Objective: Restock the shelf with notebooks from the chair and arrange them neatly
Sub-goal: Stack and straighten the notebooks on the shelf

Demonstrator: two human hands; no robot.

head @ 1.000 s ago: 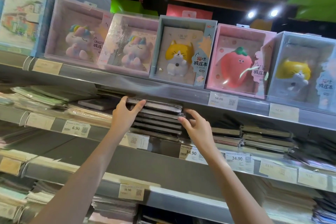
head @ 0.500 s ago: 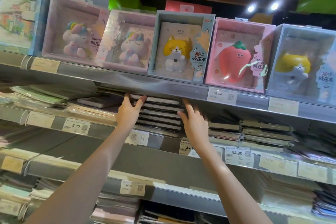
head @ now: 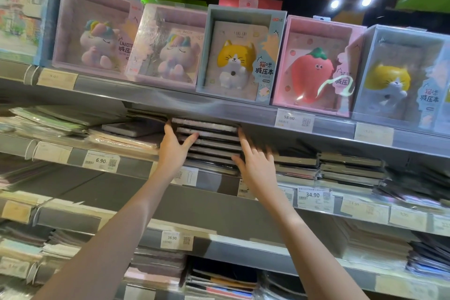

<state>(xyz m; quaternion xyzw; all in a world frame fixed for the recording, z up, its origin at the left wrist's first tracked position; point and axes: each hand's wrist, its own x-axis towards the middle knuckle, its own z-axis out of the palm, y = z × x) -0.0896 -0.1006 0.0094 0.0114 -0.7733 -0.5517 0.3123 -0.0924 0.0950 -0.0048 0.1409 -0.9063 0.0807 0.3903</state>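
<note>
Both hands press a stack of notebooks [head: 209, 140] on the shelf [head: 136, 168]: left hand [head: 174, 147] and right hand [head: 253, 165] flat against it, fingers straight, gripping nothing.

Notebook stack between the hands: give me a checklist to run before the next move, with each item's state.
1. Left hand flat against the left end of the notebook stack: ok.
2. Right hand against its right end, fingers straight: ok.
3. Front edges flush: not ok, they step unevenly.
4. Room under the upper shelf rail: not ok, the top notebook sits almost against it.
5. Stack clear of the neighbouring stack: cannot tell, the right hand hides it.
6. Stack pushed fully back: cannot tell.
</note>
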